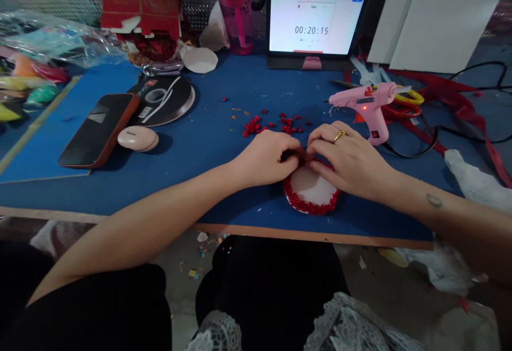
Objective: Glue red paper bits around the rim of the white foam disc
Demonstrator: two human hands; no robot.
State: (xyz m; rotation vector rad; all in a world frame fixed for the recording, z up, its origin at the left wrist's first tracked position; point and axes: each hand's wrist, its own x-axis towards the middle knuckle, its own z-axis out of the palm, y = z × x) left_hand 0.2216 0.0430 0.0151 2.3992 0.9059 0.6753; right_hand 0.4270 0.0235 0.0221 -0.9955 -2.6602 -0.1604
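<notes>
Lace (354, 327) lies nearest; narrowed left fingers (291, 143) and right fingers (326, 171) meet the disc's (313, 186) far rim, hold unclear.

Dim, uneven light leaves the area beneath the worktop (248, 207) murky, while the tablet screen (319, 15) glows brightest, the phone (98, 132) catches a pale reflection, soft shadows spread, fine detail blurs, and wide-angle distortion stretches the edges.

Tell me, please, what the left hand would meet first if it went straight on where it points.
The left hand would probably meet the right hand first, near the far edge of the white disc; whether they touch now is unclear.
</notes>
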